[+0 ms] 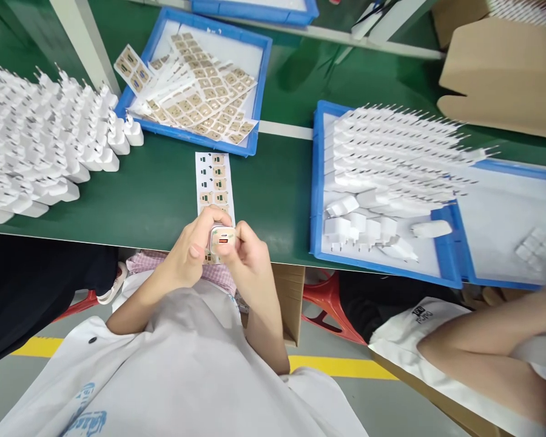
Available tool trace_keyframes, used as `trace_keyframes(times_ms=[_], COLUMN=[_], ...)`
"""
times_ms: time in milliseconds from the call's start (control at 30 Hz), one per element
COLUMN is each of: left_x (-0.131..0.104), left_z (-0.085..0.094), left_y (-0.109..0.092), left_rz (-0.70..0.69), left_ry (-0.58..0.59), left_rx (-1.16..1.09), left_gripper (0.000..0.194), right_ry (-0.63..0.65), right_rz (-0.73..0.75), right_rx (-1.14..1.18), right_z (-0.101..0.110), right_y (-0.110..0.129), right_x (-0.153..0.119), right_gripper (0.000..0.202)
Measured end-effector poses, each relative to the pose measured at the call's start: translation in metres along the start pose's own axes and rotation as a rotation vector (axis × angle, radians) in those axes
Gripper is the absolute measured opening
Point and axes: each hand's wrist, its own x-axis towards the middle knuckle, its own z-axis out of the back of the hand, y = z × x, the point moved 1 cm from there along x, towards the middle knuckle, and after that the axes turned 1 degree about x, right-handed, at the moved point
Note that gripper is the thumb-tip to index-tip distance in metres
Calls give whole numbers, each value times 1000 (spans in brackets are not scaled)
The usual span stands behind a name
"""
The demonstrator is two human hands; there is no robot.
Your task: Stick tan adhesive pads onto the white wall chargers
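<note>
Between hands (187, 250) (253, 261), white two-port charger (219, 233)

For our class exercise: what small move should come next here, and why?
Probably smooth down the tan label with the right hand: its thumb is at the port face of the white charger, which the left hand holds.

Left hand (186, 250) grips white plastic charger (222, 235), beige sticker (215, 237) on port face; right hand (251, 258) has thumb over its lower edge. White paper sticker strip (213, 182) extends beyond hands, blue plastic tray (317, 182) to their right.
</note>
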Motion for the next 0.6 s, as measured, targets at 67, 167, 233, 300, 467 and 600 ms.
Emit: trace_keyframes(times_ms=[67,167,233,300,467,600], left_x=[0,0,1,2,5,3], left_z=[1,1,0,-2,-3,-4], left_y=[2,2,1,-1,-4,-5], left_rz=[18,57,141,251,276,179], left_ry=[-10,-15,6,37,55,75], left_rx=[-7,-55,-118,-181,-118,-32], left_gripper=[81,77,68,54,43,39], right_ry=[44,187,265,284,179,153], right_rz=[20,55,56,26,-56,-75], right_rx=[-43,-34,35,116,171,90], right_z=[3,10,15,18,19,19], right_y=[-2,-7,-12,-17,-18,-14], right_x=[-1,1,1,1,-8,-9], right_gripper=[49,39,39,39,34,36])
